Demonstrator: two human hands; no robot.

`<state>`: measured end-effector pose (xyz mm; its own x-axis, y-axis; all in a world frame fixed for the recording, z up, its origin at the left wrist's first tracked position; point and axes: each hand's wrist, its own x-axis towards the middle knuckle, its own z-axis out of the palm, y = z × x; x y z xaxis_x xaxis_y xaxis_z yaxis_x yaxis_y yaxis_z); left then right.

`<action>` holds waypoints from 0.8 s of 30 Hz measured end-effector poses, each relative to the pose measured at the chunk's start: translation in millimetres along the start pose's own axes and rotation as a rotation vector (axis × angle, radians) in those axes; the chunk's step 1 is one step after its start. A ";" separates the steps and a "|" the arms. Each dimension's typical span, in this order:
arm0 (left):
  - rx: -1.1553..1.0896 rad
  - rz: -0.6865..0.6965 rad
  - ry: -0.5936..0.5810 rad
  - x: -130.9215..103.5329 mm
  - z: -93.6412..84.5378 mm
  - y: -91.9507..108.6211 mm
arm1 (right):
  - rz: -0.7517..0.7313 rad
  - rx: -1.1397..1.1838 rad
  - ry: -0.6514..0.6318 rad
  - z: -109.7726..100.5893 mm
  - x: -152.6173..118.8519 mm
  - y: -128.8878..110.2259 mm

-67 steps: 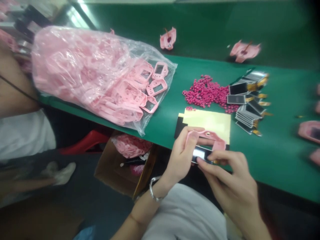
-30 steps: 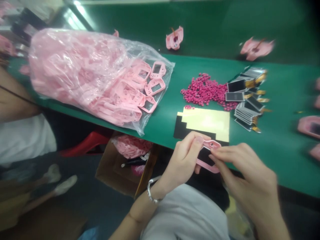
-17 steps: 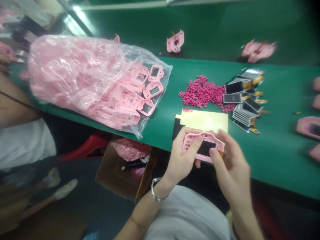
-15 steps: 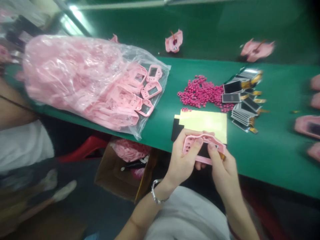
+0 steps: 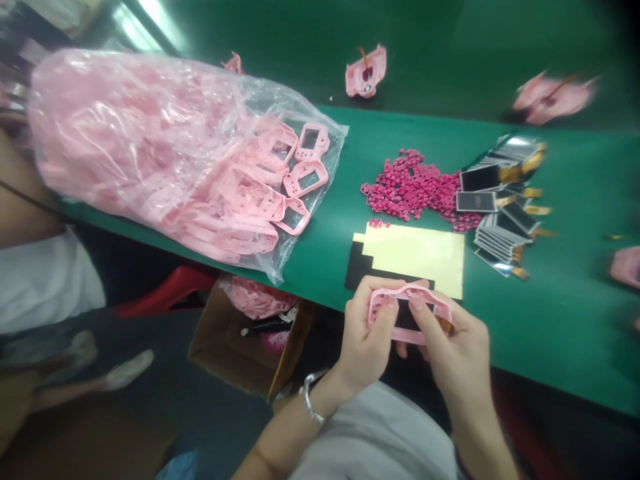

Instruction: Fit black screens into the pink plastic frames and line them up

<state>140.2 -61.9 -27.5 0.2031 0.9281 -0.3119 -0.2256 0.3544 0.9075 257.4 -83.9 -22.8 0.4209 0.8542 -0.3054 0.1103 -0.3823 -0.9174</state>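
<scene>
Both my hands hold a pink plastic casing (image 5: 407,335) at the table's near edge, its inner side facing up. A small display screen (image 5: 406,316) lies inside the casing, and part of its orange ribbon cable shows at the right. My left hand (image 5: 367,337) is closed around the left end, its thumb at the screen's left side. Closed on the right end is my right hand (image 5: 457,343), with its thumb lying over the screen's upper middle. Fingers underneath are mostly hidden. Just beyond the hands lies a yellow sheet (image 5: 417,253) over a black one (image 5: 354,268).
A clear bag (image 5: 145,140) of pink casings fills the left. Magenta button parts (image 5: 407,183) and stacked screens (image 5: 500,237) lie ahead. Pink shells (image 5: 367,72) sit at the back. A cardboard box (image 5: 225,357) stands below; a person's white-clothed side (image 5: 47,280) shows left.
The view has shifted slightly, so the table things appear a little differently placed. Both thumbs have moved a bit left over the casing. The casing stays in both hands.
</scene>
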 end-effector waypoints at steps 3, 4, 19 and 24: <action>0.052 0.007 0.045 1.2 1.8 -4.7 | -0.031 -0.008 -0.026 3.2 2.4 3.0; 0.065 0.012 0.060 1.1 2.7 -6.0 | -0.024 0.003 -0.019 5.3 1.7 2.2; 0.026 -0.083 0.053 31.9 -4.8 -14.8 | -0.753 -0.727 0.082 -41.5 39.0 47.9; 0.056 -0.095 0.055 34.1 -6.0 -12.8 | -0.784 -0.635 0.157 -42.6 38.2 52.8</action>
<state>144.3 -34.1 -51.4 0.1680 0.8959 -0.4112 -0.1537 0.4358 0.8868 317.6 -86.5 -72.0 0.1331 0.9059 0.4021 0.8432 0.1097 -0.5262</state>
